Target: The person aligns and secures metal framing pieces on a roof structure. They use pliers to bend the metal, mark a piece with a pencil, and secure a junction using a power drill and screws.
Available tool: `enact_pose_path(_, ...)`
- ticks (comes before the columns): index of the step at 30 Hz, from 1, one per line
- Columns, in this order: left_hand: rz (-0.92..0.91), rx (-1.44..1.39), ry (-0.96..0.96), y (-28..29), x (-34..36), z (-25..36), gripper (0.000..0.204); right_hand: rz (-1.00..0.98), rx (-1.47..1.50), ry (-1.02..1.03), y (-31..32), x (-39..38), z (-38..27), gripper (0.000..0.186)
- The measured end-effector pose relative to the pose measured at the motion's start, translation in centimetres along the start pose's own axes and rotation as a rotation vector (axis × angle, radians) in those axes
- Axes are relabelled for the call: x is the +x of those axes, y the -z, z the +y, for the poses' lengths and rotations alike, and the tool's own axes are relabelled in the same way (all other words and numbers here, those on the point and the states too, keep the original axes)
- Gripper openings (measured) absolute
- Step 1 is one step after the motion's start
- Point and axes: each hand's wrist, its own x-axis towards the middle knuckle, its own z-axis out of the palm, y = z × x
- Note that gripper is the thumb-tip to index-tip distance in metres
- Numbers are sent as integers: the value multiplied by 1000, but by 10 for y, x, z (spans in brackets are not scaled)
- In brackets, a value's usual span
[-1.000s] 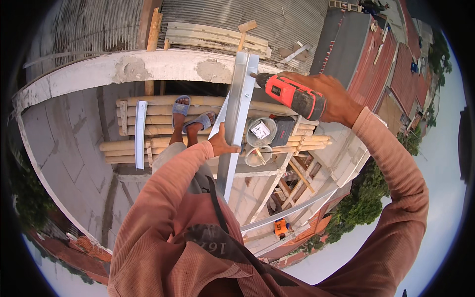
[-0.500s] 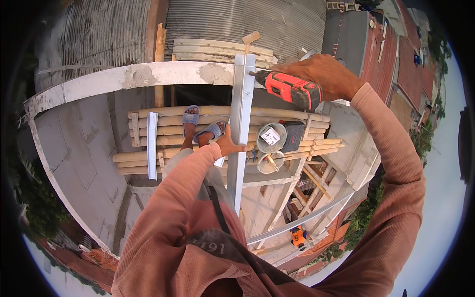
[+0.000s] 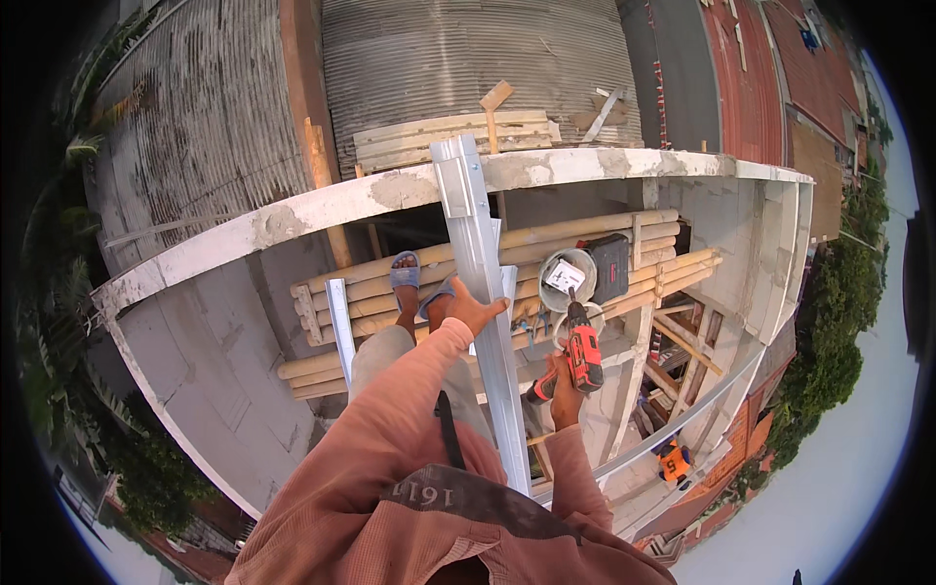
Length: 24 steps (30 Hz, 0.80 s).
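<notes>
Standing on a platform of bamboo poles (image 3: 585, 239) high above the roofs, the person steadies a long metal channel (image 3: 478, 263) with the left hand (image 3: 468, 312) and carries a cordless drill (image 3: 582, 358) in the right hand (image 3: 564, 382). The channel runs upright from beside the person's body, past the left hand, and up over the curved concrete edge (image 3: 292, 214), where its top end shows against the stacked planks (image 3: 439, 136). The left hand's fingers are spread open and pressed flat against the channel's face rather than wrapped round it. The right hand's fingers are clenched round the drill's grip, with the drill held low and its nose pointing roughly away from the person, apart from the channel.

The channel looks like thin folded sheet metal: probably light for its length and stiff along it, but apt to twist or sway at the free end, with smooth, slippery faces and edges that could cut. A hold around its folded sides near mid-length, about where the left hand now rests, would likely control it best. The drill looks compact and dense, best gripped at its handle.

Beyond the hands, a white bucket (image 3: 567, 278) and a dark case (image 3: 609, 265) sit on the poles, and a sandalled foot (image 3: 406, 278) rests there too.
</notes>
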Motion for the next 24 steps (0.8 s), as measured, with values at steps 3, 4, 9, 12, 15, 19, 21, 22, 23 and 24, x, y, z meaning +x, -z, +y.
enact_pose_path(3, 66, 111, 121, -8, -8, 22, 116, 109, -41, -64, 31, -28, 54, 34)
enact_pose_path(4, 113, 121, 186, -9, -10, 26, 111, 145, -69, -98, 34, -38, 62, 31)
enact_pose_path(9, 316, 321, 290, -9, -22, 40, 104, 104, -102, -115, 60, -57, 112, 25)
enact_pose_path(12, 394, 402, 294, -8, -23, 35, 107, 79, -105, -250, 55, -70, 119, 30)
enact_pose_path(15, 436, 424, 285, -10, -20, 32, 103, 54, -230, -180, 51, -75, 158, 38)
enact_pose_path(19, 353, 307, 238, -10, -17, 20, 99, 96, -171, -185, 43, -83, 174, 43)
enact_pose_path(21, 263, 5, 99, -2, -14, 5, 98, 130, -213, -133, 40, -86, 180, 49)
enact_pose_path(22, 153, -262, 36, 27, 13, -36, 102, 99, -215, -72, 28, -79, 177, 53)
enact_pose_path(23, 12, -522, 18, 50, 39, -76, 106, -3, -179, -180, 28, -77, 173, 59)
enact_pose_path(24, 7, -517, 20, 64, 50, -95, 106, 2, -177, -184, 31, -79, 174, 59)
